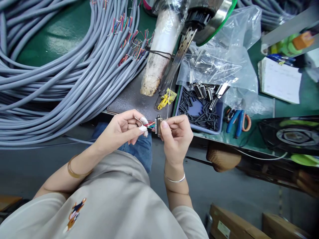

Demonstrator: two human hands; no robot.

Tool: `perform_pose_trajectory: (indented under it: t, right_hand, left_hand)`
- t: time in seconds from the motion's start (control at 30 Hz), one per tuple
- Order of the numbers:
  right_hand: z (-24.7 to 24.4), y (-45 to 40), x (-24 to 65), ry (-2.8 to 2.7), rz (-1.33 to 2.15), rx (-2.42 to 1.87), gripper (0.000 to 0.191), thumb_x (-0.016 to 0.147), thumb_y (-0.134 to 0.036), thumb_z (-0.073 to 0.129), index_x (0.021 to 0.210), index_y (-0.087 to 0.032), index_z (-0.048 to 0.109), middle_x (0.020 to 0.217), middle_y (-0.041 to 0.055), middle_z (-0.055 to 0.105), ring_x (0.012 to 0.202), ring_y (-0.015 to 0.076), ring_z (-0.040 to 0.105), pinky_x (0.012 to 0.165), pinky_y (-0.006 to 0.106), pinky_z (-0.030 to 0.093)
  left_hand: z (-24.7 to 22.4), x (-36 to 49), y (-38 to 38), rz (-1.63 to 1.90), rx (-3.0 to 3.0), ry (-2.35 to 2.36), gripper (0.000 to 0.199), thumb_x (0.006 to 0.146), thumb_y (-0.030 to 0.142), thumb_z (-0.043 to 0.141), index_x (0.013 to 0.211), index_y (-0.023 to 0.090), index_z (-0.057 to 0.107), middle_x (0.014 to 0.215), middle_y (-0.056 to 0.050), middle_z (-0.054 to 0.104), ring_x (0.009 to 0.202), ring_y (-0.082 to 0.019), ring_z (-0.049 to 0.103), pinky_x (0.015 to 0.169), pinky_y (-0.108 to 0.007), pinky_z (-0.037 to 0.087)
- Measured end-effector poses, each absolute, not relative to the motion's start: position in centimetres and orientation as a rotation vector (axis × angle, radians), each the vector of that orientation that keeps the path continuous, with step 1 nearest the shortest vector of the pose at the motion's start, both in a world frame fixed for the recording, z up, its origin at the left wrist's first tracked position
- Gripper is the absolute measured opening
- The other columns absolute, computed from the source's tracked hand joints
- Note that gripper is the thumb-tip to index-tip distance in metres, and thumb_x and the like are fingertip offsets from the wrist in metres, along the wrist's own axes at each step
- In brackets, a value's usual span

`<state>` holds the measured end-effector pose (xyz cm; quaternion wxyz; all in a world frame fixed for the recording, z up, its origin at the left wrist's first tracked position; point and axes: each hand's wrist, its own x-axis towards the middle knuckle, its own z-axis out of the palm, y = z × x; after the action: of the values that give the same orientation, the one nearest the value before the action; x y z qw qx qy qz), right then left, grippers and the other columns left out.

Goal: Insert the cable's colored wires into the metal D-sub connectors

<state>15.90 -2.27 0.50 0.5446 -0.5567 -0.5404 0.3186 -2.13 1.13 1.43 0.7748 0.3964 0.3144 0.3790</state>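
The left hand (128,127) is pinching wires (151,124) and the right hand (177,135) is clamping the connector (159,126) between them, apparently keeping pins (156,126) facing wires; a tray (220,116) is sitting beyond the right

Two hands (175,139); two bangles (69,168); one held connector (158,126); one blue tray (220,116); one notepad (281,79); one spool (219,16).

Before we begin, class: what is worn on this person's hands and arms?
The left hand has white fingertip coverings, with a brown bangle higher up that arm. The right hand looks bare, with a slim silver bangle at the wrist. Both sleeves are short and beige.
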Motion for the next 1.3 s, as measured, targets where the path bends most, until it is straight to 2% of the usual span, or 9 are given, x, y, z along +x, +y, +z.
perform_pose_trajectory:
  t: [0.2,0.5,0.63,0.7,0.8,0.93,1.0,1.1,1.3]
  right_hand:
    - [0.6,-2.3,15.8,-1.283,0.729,-1.358,0.024,0.098,-0.038,0.067,0.084,-0.023,0.055,0.061,-0.0092,0.051,0.046,0.0056,0.043,0.044,0.020,0.034]
    - [-0.1,-2.8,16.3,-1.374,0.581,-1.368,0.014,0.099,-0.033,0.067,0.090,-0.024,0.059,0.081,-0.0046,0.071,0.055,0.0080,0.059,0.053,0.023,0.049]
    - [0.2,-2.7,16.6,-1.383,0.459,-1.310,0.012,0.101,-0.029,0.062,0.092,-0.024,0.055,0.108,0.0029,0.080,0.069,0.0107,0.072,0.061,0.025,0.055]
    - [0.6,-2.6,16.9,-1.378,0.426,-1.325,0.014,0.101,-0.028,0.062,0.092,-0.024,0.053,0.103,0.0028,0.080,0.074,0.0122,0.075,0.061,0.024,0.054]
    - [1.4,-2.7,17.5,-1.397,0.513,-1.416,0.015,0.102,-0.030,0.061,0.090,-0.024,0.053,0.088,-0.0010,0.077,0.063,0.0100,0.069,0.055,0.023,0.049]
    - [2.1,-2.6,18.0,-1.432,0.757,-1.484,0.019,0.100,-0.033,0.063,0.085,-0.024,0.054,0.068,-0.0070,0.064,0.050,0.0071,0.055,0.048,0.021,0.042]
    - [2.3,-2.4,18.1,-1.437,0.829,-1.456,0.019,0.097,-0.031,0.066,0.084,-0.023,0.056,0.072,-0.0057,0.067,0.051,0.0064,0.054,0.048,0.021,0.042]
    - [2.4,-2.1,17.9,-1.444,0.809,-1.413,0.018,0.093,-0.027,0.070,0.080,-0.021,0.059,0.090,-0.0008,0.076,0.053,0.0056,0.053,0.049,0.022,0.043]
    - [2.4,-2.1,17.6,-1.473,0.741,-1.402,0.019,0.090,-0.022,0.070,0.075,-0.021,0.059,0.091,0.0006,0.078,0.054,0.0061,0.053,0.048,0.022,0.042]
  left_hand:
    - [1.0,-2.2,1.2,0.840,0.868,0.685,0.019,0.085,0.027,0.081,0.091,0.016,0.067,0.072,0.001,0.072,0.047,-0.004,0.055,0.043,-0.014,0.043]
    - [1.1,-2.1,1.2,0.822,0.881,0.752,0.023,0.083,0.032,0.083,0.089,0.016,0.068,0.074,-0.001,0.074,0.045,-0.005,0.054,0.042,-0.015,0.041]
    - [1.2,-2.0,0.9,0.893,1.035,0.791,0.012,0.084,0.024,0.082,0.086,0.015,0.074,0.070,0.000,0.071,0.052,-0.007,0.059,0.050,-0.017,0.049]
    - [1.3,-1.9,0.7,0.967,1.199,0.803,0.005,0.085,0.019,0.080,0.085,0.015,0.077,0.080,-0.004,0.077,0.063,-0.009,0.066,0.058,-0.018,0.054]
    - [1.1,-1.8,0.5,1.106,1.499,0.769,0.005,0.088,0.012,0.075,0.087,0.015,0.079,0.090,-0.007,0.081,0.083,-0.013,0.075,0.074,-0.020,0.058]
    - [0.8,-1.8,0.4,1.209,1.713,0.716,0.011,0.092,0.009,0.071,0.092,0.017,0.079,0.095,-0.007,0.083,0.089,-0.015,0.077,0.084,-0.023,0.059]
    - [0.8,-1.8,0.4,1.194,1.726,0.736,0.011,0.093,0.012,0.070,0.092,0.018,0.079,0.096,-0.007,0.083,0.089,-0.016,0.077,0.083,-0.025,0.059]
    - [1.0,-1.8,0.3,1.117,1.668,0.799,0.009,0.094,0.018,0.070,0.089,0.019,0.078,0.093,-0.007,0.082,0.086,-0.017,0.075,0.077,-0.026,0.058]
    - [1.4,-1.7,0.4,0.994,1.443,0.865,0.011,0.090,0.026,0.073,0.086,0.017,0.075,0.085,-0.007,0.078,0.077,-0.016,0.070,0.067,-0.024,0.055]
